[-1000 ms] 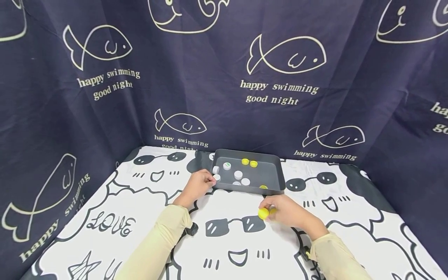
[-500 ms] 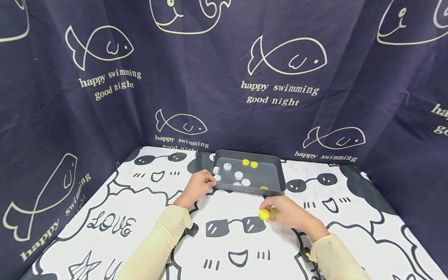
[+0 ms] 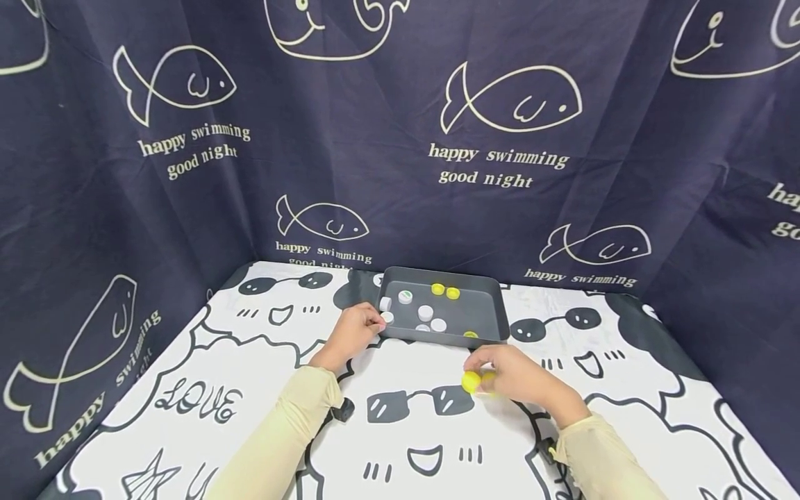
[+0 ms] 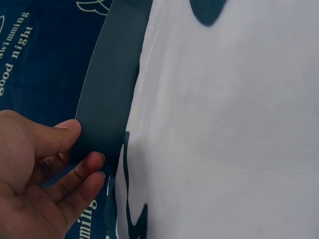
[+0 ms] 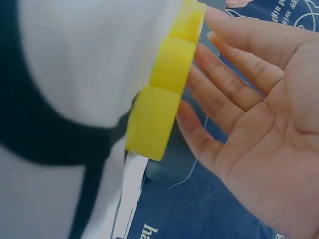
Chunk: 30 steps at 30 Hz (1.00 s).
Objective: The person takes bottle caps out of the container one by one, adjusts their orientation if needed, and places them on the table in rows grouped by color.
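Left hand (image 3: 353, 333): thumb and fingers bent, pinching the near left corner of the dark rectangular tray (image 3: 469, 310). In the left wrist view the thumb lies on the tray rim; 2 fingertips sit lower, beside the outer wall.

Right hand (image 3: 514, 375): partly spread, fingers extended and relaxed, closed around nothing. Its fingertips lie along a row of 3 yellow caps (image 5: 172, 62); the right wrist view does not show whether every fingertip makes contact.

Row position: on the near side of the tray, by its right end and apart from it. The 3 caps touch each other in a line.

Tray contents: 6 white caps (image 3: 426, 312), mostly toward the left half, 1 of them with a green mark on its face; 3 loose yellow caps (image 3: 453, 293), 2 side by side near the far wall and 1 at the near wall, partly hidden.

The tray rests on the surface (image 3: 206, 354), covered in white cloth with black cartoon print. A navy curtain (image 3: 375, 118) with fish outlines stands behind it.
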{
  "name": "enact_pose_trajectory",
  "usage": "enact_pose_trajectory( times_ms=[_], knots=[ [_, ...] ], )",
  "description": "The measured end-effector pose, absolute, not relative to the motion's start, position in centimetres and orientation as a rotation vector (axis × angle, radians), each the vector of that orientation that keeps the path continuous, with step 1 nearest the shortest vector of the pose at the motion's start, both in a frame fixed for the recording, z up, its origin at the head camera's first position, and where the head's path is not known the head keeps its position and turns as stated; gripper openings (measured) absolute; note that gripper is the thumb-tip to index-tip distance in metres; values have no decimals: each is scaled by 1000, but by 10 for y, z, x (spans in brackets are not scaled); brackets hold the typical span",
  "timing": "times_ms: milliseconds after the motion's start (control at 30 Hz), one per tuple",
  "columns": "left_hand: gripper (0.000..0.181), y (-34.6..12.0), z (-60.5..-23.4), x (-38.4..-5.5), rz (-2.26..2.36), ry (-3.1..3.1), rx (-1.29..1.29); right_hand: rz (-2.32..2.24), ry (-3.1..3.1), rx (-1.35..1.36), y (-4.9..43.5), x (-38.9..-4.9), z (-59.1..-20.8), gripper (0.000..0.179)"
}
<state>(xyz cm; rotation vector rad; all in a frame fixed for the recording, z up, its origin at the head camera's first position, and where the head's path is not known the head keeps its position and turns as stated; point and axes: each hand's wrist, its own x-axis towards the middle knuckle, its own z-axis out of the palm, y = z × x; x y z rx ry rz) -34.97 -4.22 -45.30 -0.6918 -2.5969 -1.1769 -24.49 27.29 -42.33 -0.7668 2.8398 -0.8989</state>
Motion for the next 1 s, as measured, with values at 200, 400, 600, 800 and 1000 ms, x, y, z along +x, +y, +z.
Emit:
enact_pose_trajectory(
  times_ms=[200,400,600,800,1000],
  knots=[
    [10,-42,-453,-349,-1209,-2607,-701,-945,2905,-770,273,-243,-413,27],
    [5,-44,-450,-351,-1167,-2606,-716,-992,3027,-795,272,-248,-406,25],
    [4,-47,-452,-352,-1169,-2610,-693,-986,3067,-722,268,-264,-401,23],
    [5,-46,-454,-352,-1176,-2605,-706,-899,3089,-695,274,-289,-405,19],
    [4,-43,-452,-351,-1185,-2617,-698,-811,3066,-626,281,-310,-415,18]
  ],
)
